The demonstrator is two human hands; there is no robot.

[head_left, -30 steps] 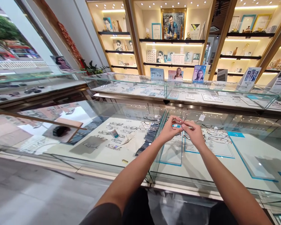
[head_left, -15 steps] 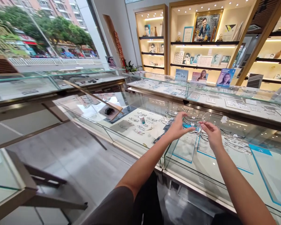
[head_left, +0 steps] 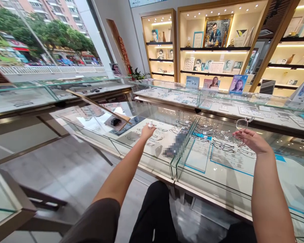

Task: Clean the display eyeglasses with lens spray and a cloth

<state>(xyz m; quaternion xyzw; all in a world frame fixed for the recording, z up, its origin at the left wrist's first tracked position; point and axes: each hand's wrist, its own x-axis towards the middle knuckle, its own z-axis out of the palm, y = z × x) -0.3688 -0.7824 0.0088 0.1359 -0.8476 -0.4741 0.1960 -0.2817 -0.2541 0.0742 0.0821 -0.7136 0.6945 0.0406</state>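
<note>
Head view — left fingers (head_left: pixel 152 129) round white bottle (head_left: pixel 150 124), right fingers (head_left: pixel 246 134) pinching glasses (head_left: pixel 242 125), other spectacles (head_left: pixel 222 146) between.

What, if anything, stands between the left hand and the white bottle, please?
Nothing visible does: the left hand is right at the bottle, hiding its lower part. The glasses are in the right hand, off to the side.

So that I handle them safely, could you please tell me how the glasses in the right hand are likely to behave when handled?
The glasses will probably feel light, since they look thin-rimmed. That slimness may also let them bend under a firm squeeze. They could twist in the right hand, since one side sticks up above it.
</note>
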